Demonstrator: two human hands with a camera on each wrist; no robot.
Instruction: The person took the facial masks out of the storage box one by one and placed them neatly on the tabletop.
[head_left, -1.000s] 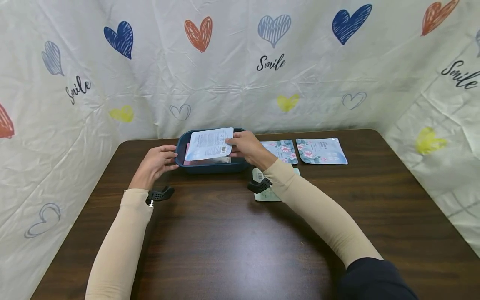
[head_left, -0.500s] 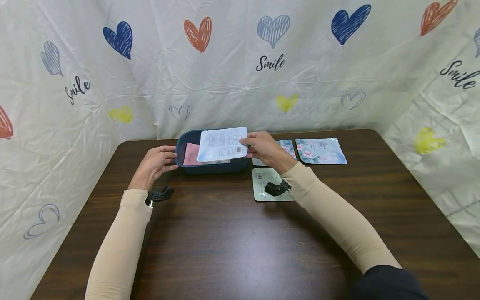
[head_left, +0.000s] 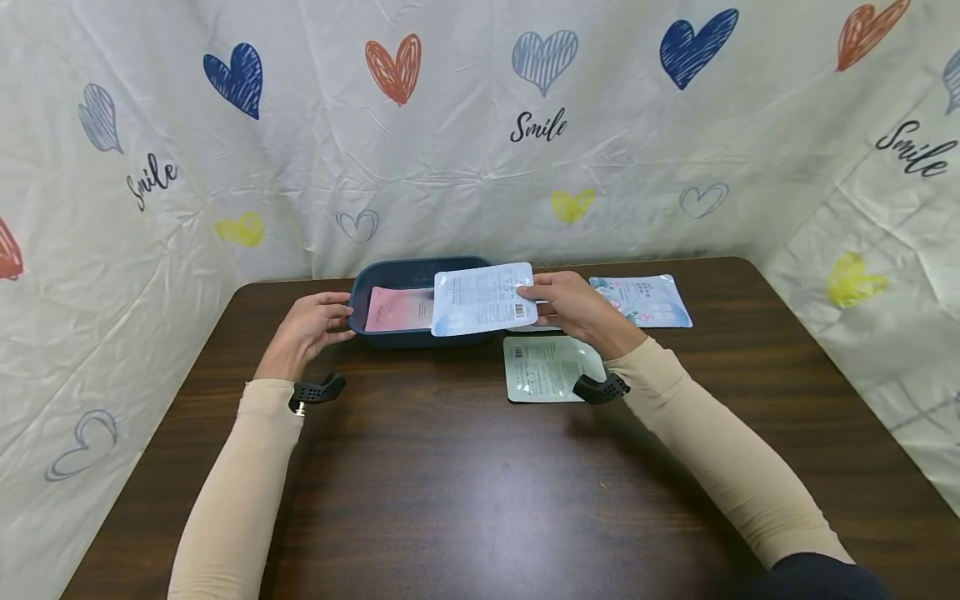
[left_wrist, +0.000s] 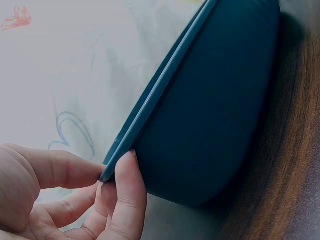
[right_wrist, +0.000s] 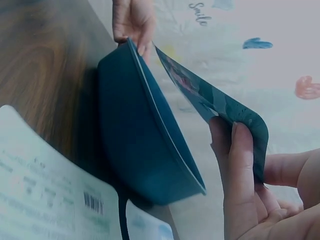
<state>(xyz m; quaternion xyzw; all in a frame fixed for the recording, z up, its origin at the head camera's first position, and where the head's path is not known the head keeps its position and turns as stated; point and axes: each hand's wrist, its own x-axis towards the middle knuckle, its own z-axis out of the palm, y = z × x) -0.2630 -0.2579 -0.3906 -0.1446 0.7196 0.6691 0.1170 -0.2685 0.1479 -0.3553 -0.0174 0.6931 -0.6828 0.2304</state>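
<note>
My left hand (head_left: pixel 303 329) holds the left end of a dark blue plastic basin (head_left: pixel 397 340). In the left wrist view, thumb and fingers pinch the basin's rim (left_wrist: pixel 145 107). A pale blue sheet mask packet (head_left: pixel 480 304), printed side with text and barcode up, is pinched at its right edge by my right hand (head_left: pixel 581 308). That packet hovers over the basin's right half, and its flowered underside (right_wrist: pixel 220 100) shows in the right wrist view. Inside the basin lies a pink packet (head_left: pixel 397 308), partly covered by the held one.
A pale green packet (head_left: pixel 551 367) lies on the dark wood table (head_left: pixel 450 467), right of the basin. Behind the right hand is a blue flowered packet (head_left: pixel 645 300); another blue packet (head_left: pixel 536 327) is mostly hidden. A white cloth with hearts (head_left: pixel 465 167) hangs behind the table.
My right hand has moved right and slightly toward me with the pale blue packet, uncovering more of the pink one. The left hand and basin have stayed put.
</note>
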